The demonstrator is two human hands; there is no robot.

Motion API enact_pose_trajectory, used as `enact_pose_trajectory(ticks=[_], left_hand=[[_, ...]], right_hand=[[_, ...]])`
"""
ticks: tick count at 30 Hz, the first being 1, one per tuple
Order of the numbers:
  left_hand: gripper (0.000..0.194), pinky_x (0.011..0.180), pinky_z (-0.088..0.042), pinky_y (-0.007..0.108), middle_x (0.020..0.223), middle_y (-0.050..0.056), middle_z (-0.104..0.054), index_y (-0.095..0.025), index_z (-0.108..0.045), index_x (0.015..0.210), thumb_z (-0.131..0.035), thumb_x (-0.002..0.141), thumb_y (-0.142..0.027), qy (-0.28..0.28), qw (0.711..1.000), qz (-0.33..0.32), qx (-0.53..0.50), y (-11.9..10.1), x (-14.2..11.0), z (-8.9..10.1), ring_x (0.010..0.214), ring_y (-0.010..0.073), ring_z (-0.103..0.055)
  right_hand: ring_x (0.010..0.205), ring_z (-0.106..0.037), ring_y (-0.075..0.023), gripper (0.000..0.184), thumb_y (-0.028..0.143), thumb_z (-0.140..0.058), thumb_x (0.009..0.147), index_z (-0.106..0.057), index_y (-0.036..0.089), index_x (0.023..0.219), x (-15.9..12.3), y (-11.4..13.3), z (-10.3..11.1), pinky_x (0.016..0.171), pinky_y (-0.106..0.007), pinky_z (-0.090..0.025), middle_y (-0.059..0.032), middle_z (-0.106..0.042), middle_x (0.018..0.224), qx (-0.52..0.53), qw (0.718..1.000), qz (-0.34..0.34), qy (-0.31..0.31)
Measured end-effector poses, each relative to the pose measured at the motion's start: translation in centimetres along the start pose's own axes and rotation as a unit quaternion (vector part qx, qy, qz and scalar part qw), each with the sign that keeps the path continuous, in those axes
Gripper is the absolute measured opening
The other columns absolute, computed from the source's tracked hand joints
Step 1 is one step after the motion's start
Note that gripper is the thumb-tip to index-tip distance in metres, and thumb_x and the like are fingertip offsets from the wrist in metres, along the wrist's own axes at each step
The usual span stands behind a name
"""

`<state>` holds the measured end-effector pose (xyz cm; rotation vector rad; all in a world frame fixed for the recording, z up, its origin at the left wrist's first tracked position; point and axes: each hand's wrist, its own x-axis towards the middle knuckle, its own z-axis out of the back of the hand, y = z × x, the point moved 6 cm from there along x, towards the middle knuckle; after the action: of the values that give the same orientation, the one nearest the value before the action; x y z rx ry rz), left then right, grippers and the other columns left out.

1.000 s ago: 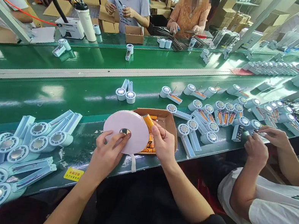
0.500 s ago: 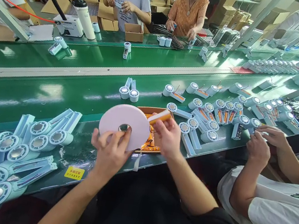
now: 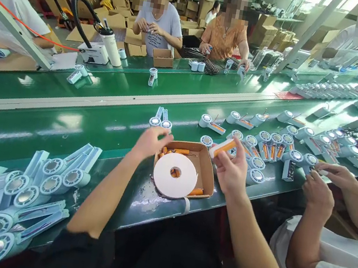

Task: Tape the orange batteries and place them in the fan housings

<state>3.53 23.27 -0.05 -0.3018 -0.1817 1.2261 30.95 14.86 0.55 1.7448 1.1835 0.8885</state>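
My right hand [image 3: 233, 169] grips an orange battery [image 3: 225, 148] with a white strip of tape along it, raised at the right side of a cardboard box [image 3: 209, 169]. My left hand [image 3: 152, 144] holds nothing; its fingers are apart, just in front of two light-blue fan housings [image 3: 166, 124] on the green belt. A wide roll of white tape [image 3: 161, 175] leans on the near left part of the box. Under and behind it, several orange batteries [image 3: 181, 151] lie in the box.
Light-blue fan housings [image 3: 50, 184] crowd the bench on my left. On the right, several housings [image 3: 273, 150] have orange batteries in their handles. A co-worker's hands [image 3: 323, 189] work close by at right. Other people sit across the green belt [image 3: 99, 115].
My left hand has let go of the tape roll, which now rests on the box, and has reached forward to the housings. My right hand has moved right with the battery.
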Motion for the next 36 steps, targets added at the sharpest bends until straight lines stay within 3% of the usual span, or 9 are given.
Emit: enact_pose_trajectory(ticks=[3, 6, 13, 15, 18, 22, 25, 29, 36], left_hand=[[0.076, 0.110, -0.049, 0.053, 0.154, 0.023, -0.058, -0.018, -0.053, 0.154, -0.075, 0.087, -0.046, 0.017, 0.994, 0.088, 0.061, 3.0, 7.0, 1.3, 0.142, 0.0440, -0.050], [0.076, 0.101, -0.054, 0.049, 0.136, 0.023, -0.069, -0.018, -0.064, 0.140, -0.088, 0.072, -0.043, 0.086, 0.986, 0.105, 0.101, 5.2, 10.4, 1.1, 0.126, 0.0431, -0.064], [0.064, 0.098, -0.052, 0.037, 0.143, 0.011, -0.067, -0.030, -0.065, 0.140, -0.074, 0.077, -0.025, 0.149, 0.978, -0.012, 0.146, 10.0, 6.4, 3.0, 0.120, 0.0317, -0.068], [0.065, 0.097, -0.052, 0.034, 0.151, 0.007, -0.063, -0.034, -0.065, 0.141, -0.070, 0.078, -0.019, 0.168, 0.974, -0.038, 0.145, 11.3, 4.4, 3.0, 0.122, 0.0286, -0.067], [0.064, 0.099, -0.053, 0.035, 0.157, 0.006, -0.058, -0.036, -0.069, 0.138, -0.071, 0.078, -0.013, 0.179, 0.972, -0.048, 0.147, 12.0, 2.8, 1.8, 0.128, 0.0289, -0.064], [0.051, 0.104, -0.054, 0.044, 0.150, 0.013, -0.061, -0.026, -0.073, 0.129, -0.079, 0.080, -0.015, 0.168, 0.973, -0.021, 0.155, 10.8, 3.7, -1.1, 0.133, 0.0352, -0.059], [0.036, 0.109, -0.053, 0.054, 0.142, 0.014, -0.064, -0.019, -0.070, 0.128, -0.075, 0.094, -0.030, 0.148, 0.977, -0.003, 0.152, 9.8, 4.9, -3.0, 0.132, 0.0328, -0.059], [0.032, 0.113, -0.050, 0.058, 0.138, 0.011, -0.066, -0.018, -0.070, 0.125, -0.071, 0.100, -0.038, 0.128, 0.984, -0.010, 0.125, 9.5, 5.7, -3.9, 0.132, 0.0296, -0.061], [0.011, 0.120, -0.043, 0.052, 0.129, 0.007, -0.074, -0.018, -0.076, 0.100, -0.076, 0.094, -0.027, 0.110, 0.990, -0.083, 0.010, 9.6, 6.3, -3.4, 0.137, 0.0265, -0.059]], right_hand=[[0.102, -0.081, -0.0259, 0.073, 0.044, -0.093, 0.074, -0.057, 0.034, 0.138, -2.7, -2.1, -0.2, 0.084, -0.038, -0.066, -0.0026, -0.084, 0.101, -0.024, 0.998, -0.049, 0.023], [0.096, -0.082, -0.0282, 0.078, 0.043, -0.096, 0.071, -0.057, 0.032, 0.138, -3.1, -1.7, 1.5, 0.087, -0.044, -0.066, -0.0047, -0.084, 0.100, -0.040, 0.997, -0.068, 0.022], [0.089, -0.082, -0.0286, 0.058, 0.050, -0.091, 0.079, -0.065, 0.032, 0.127, -1.1, 1.5, 5.2, 0.081, -0.043, -0.066, -0.0041, -0.083, 0.089, -0.107, 0.993, -0.048, 0.032], [0.086, -0.082, -0.0273, 0.055, 0.052, -0.089, 0.081, -0.066, 0.031, 0.126, 0.6, 1.6, 3.1, 0.075, -0.039, -0.065, -0.0038, -0.082, 0.087, -0.134, 0.986, -0.045, 0.084], [0.088, -0.081, -0.0255, 0.058, 0.057, -0.086, 0.083, -0.065, 0.030, 0.129, 4.1, 0.1, -3.2, 0.077, -0.039, -0.065, -0.0046, -0.083, 0.093, -0.160, 0.967, -0.033, 0.193], [0.085, -0.078, -0.0220, 0.062, 0.061, -0.081, 0.084, -0.063, 0.027, 0.132, 8.2, -4.3, -13.0, 0.078, -0.035, -0.061, -0.0033, -0.082, 0.089, -0.198, 0.927, -0.006, 0.320], [0.066, -0.069, -0.0171, 0.059, 0.054, -0.074, 0.088, -0.062, 0.023, 0.136, 10.4, -8.3, -17.3, 0.066, -0.029, -0.055, 0.0025, -0.075, 0.073, -0.293, 0.885, 0.015, 0.360], [0.053, -0.058, -0.0143, 0.046, 0.036, -0.069, 0.090, -0.063, 0.023, 0.135, 12.0, -11.8, -18.6, 0.064, -0.030, -0.053, 0.0064, -0.072, 0.067, -0.442, 0.817, 0.057, 0.366], [0.078, -0.077, -0.0176, 0.039, 0.027, -0.069, 0.089, -0.068, 0.029, 0.128, 11.9, -13.9, -17.3, 0.083, -0.036, -0.062, 0.0025, -0.082, 0.088, -0.480, 0.772, 0.082, 0.408]])
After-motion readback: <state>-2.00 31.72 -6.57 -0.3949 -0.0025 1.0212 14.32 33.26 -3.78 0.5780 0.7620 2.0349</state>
